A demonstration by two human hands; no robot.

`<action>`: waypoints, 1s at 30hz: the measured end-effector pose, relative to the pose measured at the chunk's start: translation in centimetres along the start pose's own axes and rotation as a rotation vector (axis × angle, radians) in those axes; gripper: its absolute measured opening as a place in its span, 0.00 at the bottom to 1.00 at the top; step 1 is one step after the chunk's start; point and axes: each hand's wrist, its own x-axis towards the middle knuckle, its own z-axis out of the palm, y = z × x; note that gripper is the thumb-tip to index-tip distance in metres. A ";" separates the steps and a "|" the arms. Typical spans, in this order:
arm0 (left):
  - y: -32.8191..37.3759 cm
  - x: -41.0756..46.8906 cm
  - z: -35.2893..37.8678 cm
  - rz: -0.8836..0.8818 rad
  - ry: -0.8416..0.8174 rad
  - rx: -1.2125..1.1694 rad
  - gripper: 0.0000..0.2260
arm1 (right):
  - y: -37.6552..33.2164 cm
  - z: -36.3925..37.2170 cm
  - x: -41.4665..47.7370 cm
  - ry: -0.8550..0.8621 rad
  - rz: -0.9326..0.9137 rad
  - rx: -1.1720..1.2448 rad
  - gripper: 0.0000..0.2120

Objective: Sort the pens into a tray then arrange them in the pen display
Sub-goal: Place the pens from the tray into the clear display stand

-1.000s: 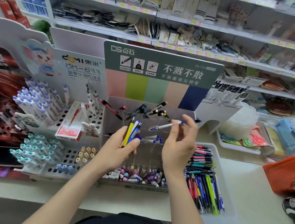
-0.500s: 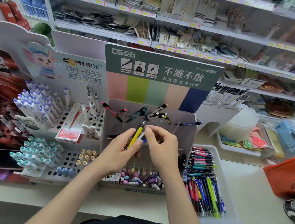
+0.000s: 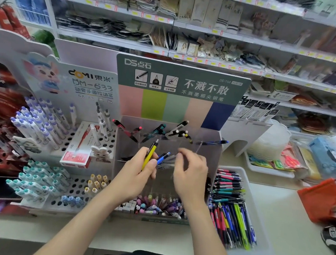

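Our left fingers (image 3: pixel 151 165) grip a yellow pen (image 3: pixel 149 156) and a blue pen (image 3: pixel 163 157) above the pen display (image 3: pixel 212 163); our right fingers (image 3: pixel 182 157) are blurred, grasp undetermined. The tray (image 3: pixel 262 227) sits right, near the worktop (image 3: pixel 292 225) front edge.

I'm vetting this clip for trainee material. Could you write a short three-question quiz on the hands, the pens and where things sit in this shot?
1. True or false: the left hand grips a yellow pen.
2. Pick one: relative to the clear pen display, the white tray of loose pens sits (A) to its left, (B) to its right, (C) on the shelf behind it.
3. Short answer: what colour is the second pen held in that same hand?

Key: 1 true; 2 B; 3 blue.
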 end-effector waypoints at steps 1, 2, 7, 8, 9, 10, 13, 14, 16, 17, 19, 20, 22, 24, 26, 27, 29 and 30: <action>0.1 0.1 0.1 0.003 -0.001 -0.003 0.04 | 0.2 0.4 -0.4 -0.011 -0.015 -0.081 0.12; 0.2 0.1 0.1 0.007 -0.002 -0.002 0.04 | 0.1 0.6 -0.6 -0.004 -0.014 -0.128 0.14; 1.3 0.3 0.2 0.050 -0.058 0.071 0.04 | -2.4 -1.3 0.1 -0.041 -0.027 0.140 0.15; 1.6 0.4 0.3 0.066 -0.085 0.085 0.03 | -3.0 -1.7 0.3 -0.087 -0.005 0.210 0.14; 1.9 0.4 0.4 0.077 -0.108 0.088 0.03 | -3.5 -2.0 0.6 -0.132 0.028 0.257 0.12; 2.1 0.4 0.5 0.082 -0.126 0.087 0.03 | -3.9 -2.2 0.8 -0.166 0.072 0.300 0.09; 2.3 0.7 0.7 0.096 -0.122 0.123 0.03 | -4.3 -2.9 1.5 -0.120 0.162 0.459 0.04; 2.2 0.7 0.8 0.093 -0.106 0.136 0.03 | -4.5 -3.4 1.8 -0.038 0.167 0.524 0.04; 1.9 0.9 0.9 0.062 -0.057 0.144 0.04 | -4.8 -4.5 2.7 0.210 0.133 0.600 0.05; 1.8 1.0 1.0 0.044 -0.030 0.143 0.05 | -5.0 -5.1 3.1 0.336 0.089 0.589 0.05; 1.9 1.3 1.1 0.021 0.010 0.142 0.07 | -4.7 -5.9 4.1 0.488 -0.035 0.459 0.05; 2.0 1.4 1.2 0.015 0.021 0.140 0.08 | -4.4 -6.0 4.6 0.497 -0.103 0.370 0.06; 2.3 1.6 1.5 0.004 0.035 0.130 0.09 | -3.4 -5.8 5.3 0.465 -0.227 0.209 0.07; 2.6 1.9 1.7 -0.004 0.044 0.111 0.09 | -2.3 -5.3 5.7 0.443 -0.284 0.144 0.07; 2.9 2.2 1.9 -0.018 0.052 0.093 0.09 | -1.9 -4.9 5.9 0.401 -0.290 0.153 0.07; 3.0 2.3 2.0 -0.026 0.054 0.086 0.09 | -1.9 -4.8 5.9 0.368 -0.298 0.156 0.07; 3.0 2.5 2.2 -0.031 0.058 0.077 0.10 | -2.0 -5.0 5.9 0.348 -0.327 0.152 0.08; 3.1 2.6 2.3 -0.033 0.060 0.075 0.10 | -2.2 -5.2 6.0 0.370 -0.338 0.167 0.08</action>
